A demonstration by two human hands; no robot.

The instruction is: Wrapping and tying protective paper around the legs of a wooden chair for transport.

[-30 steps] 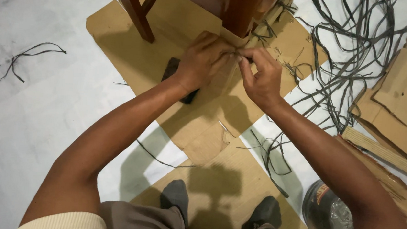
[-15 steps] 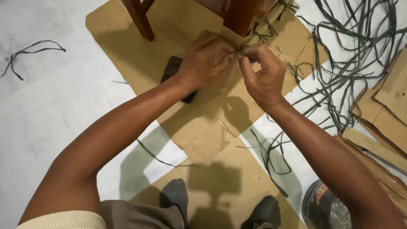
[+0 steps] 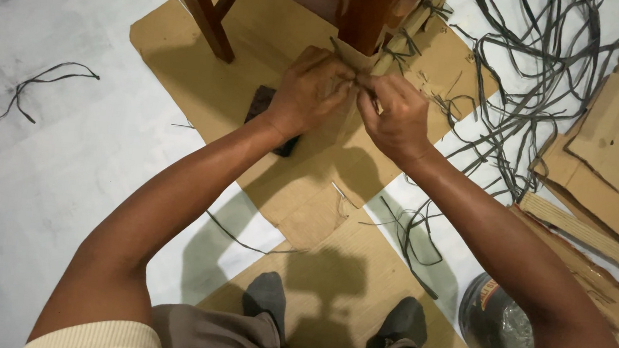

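At the bottom middle of the frame are two grey feet [image 3: 269, 297] on a cardboard sheet [image 3: 361, 268]. At the bottom right lies one dark round bag [image 3: 497, 328]. Two bare arms reach up from the bottom to the upper middle. There the left hand [image 3: 307, 95] and the right hand [image 3: 396, 118] meet, touching each other. Both hands are closed, and their fingertips pinch a thin dark strip [image 3: 362, 84] and the cardboard wrap [image 3: 355, 53] at the foot of one wooden leg [image 3: 365, 11]. The leg stands just above the hands, and its long side runs up and down in the frame. Both hands are equally near to it, one on each side. One small dark block [image 3: 263, 106] lies just left of the left wrist, partly hidden. A second wooden leg [image 3: 204, 12] slants at the upper left. Many loose dark strips [image 3: 535, 74] lie in a heap at the upper right, too many to count. One loose strip [image 3: 33, 90] lies alone at the far left on the white floor [image 3: 46, 196]. Some cardboard pieces [image 3: 616, 163] are stacked at the right edge.
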